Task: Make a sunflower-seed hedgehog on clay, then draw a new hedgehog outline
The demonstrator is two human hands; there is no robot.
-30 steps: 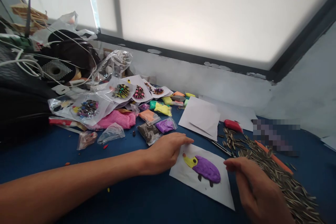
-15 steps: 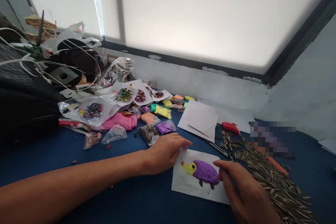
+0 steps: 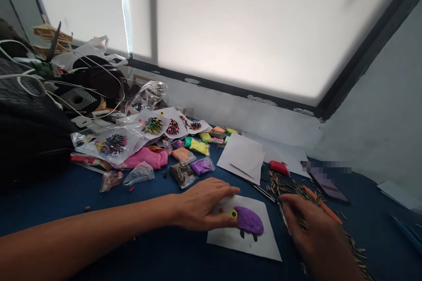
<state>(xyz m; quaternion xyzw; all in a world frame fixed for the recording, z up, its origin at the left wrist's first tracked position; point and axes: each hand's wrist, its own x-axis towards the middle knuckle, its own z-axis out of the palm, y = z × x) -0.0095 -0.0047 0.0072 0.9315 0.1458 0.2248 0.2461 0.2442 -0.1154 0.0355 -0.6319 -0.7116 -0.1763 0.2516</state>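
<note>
Your left hand (image 3: 206, 206) spreads over the left edge of the paper (image 3: 226, 238); your right hand (image 3: 314, 230), grip unclear, is by the seeds (image 3: 276, 181)

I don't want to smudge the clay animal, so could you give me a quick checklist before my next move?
1. Paper lying on the blue table: ok.
2. Left hand at the paper: ok, it lies over the upper left part.
3. Yellow head uncovered: not ok, the left hand hides most of it; the dark eye shows.
4. Purple clay body clear of the right hand: ok, that hand is off to the paper's right.
5. Sunflower seeds near the right hand: ok, they lie around it.
6. Right hand holding something: cannot tell, it is blurred.
</note>
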